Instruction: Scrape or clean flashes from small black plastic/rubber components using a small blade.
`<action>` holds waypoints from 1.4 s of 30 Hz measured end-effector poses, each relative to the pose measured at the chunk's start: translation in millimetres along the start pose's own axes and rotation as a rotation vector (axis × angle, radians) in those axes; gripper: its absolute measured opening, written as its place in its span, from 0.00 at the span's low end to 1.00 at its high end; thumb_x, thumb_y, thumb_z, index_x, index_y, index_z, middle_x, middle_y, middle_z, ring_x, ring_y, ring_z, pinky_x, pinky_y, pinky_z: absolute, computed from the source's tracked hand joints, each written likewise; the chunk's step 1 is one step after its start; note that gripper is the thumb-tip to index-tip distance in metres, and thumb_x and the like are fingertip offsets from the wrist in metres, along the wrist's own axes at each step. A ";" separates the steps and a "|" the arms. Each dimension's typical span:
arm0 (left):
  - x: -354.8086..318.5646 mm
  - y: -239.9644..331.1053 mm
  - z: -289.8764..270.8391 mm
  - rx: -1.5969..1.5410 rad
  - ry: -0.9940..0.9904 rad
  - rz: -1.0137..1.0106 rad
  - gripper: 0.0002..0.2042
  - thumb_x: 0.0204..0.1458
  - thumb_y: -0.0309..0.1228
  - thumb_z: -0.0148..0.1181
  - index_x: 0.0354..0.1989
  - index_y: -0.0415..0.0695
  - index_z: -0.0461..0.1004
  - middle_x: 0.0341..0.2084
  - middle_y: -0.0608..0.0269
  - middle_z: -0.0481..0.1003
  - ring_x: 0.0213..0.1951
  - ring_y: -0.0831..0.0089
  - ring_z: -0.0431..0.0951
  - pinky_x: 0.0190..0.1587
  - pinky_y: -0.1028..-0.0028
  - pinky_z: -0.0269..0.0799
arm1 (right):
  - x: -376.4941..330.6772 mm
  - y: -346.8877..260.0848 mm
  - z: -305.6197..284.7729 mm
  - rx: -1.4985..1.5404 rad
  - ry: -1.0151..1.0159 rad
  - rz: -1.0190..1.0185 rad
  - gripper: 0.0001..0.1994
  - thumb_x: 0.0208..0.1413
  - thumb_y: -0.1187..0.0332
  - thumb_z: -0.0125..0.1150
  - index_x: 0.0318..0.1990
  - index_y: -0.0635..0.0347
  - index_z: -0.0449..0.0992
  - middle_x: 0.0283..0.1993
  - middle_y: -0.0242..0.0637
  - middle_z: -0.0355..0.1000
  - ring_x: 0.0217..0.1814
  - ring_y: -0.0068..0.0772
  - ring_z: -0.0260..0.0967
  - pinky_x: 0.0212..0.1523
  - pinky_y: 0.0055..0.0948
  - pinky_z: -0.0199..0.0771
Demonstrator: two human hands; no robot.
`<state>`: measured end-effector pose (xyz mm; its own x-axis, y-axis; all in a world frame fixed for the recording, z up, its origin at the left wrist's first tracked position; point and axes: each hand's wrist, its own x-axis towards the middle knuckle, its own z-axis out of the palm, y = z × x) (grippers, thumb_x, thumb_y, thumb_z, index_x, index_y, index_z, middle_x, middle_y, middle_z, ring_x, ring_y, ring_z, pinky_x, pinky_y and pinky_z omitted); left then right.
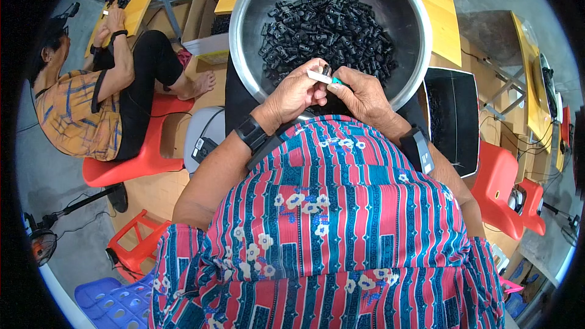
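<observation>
A wide metal bowl [244,30] sits in front of me, holding a heap of several small black plastic parts [329,30]. My left hand [295,91] and my right hand [359,94] meet over the bowl's near rim. Between the fingertips I pinch a small black part [326,70] together with a flat white strip [318,75]; the left fingers hold the strip, and the right fingers grip a small teal tool [336,81] at the part. Both wrists wear black bands. My striped, flowered shirt fills the lower picture.
A yellow wooden table [436,0] lies under the bowl. A black box [454,116] full of dark parts stands on my right. At left another person sits on a red chair [140,158], hands at a second table. Red stools, a cardboard box [204,18] and a fan stand around.
</observation>
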<state>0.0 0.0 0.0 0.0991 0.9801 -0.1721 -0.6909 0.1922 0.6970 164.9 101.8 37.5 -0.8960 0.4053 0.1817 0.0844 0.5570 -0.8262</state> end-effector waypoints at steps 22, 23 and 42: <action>1.8 0.2 -1.2 -0.018 -0.022 -0.010 0.09 0.61 0.38 0.47 0.43 0.47 0.63 0.27 0.71 0.63 0.28 0.81 0.63 0.35 0.76 0.65 | 2.8 7.8 2.1 0.001 0.016 0.024 0.14 0.62 0.60 0.49 0.32 0.62 0.66 0.26 0.50 0.64 0.31 0.56 0.66 0.31 0.41 0.64; 1.9 0.2 -0.6 -0.027 -0.018 -0.011 0.09 0.62 0.37 0.47 0.44 0.47 0.63 0.27 0.71 0.63 0.27 0.81 0.63 0.35 0.76 0.65 | 3.2 7.4 2.1 0.005 0.016 0.024 0.14 0.62 0.60 0.49 0.32 0.62 0.65 0.26 0.50 0.64 0.31 0.56 0.66 0.30 0.42 0.64; 4.3 2.6 2.3 0.013 -0.008 -0.041 0.07 0.63 0.35 0.42 0.43 0.47 0.63 0.25 0.71 0.61 0.26 0.81 0.62 0.35 0.76 0.64 | 6.8 12.1 2.5 0.000 -0.016 0.054 0.13 0.62 0.61 0.48 0.32 0.63 0.67 0.25 0.48 0.65 0.29 0.53 0.65 0.30 0.41 0.63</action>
<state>0.3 4.8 2.7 0.1332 0.9716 -0.1954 -0.6769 0.2332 0.6982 158.8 109.5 27.4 -0.8970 0.4231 0.1281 0.1328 0.5344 -0.8347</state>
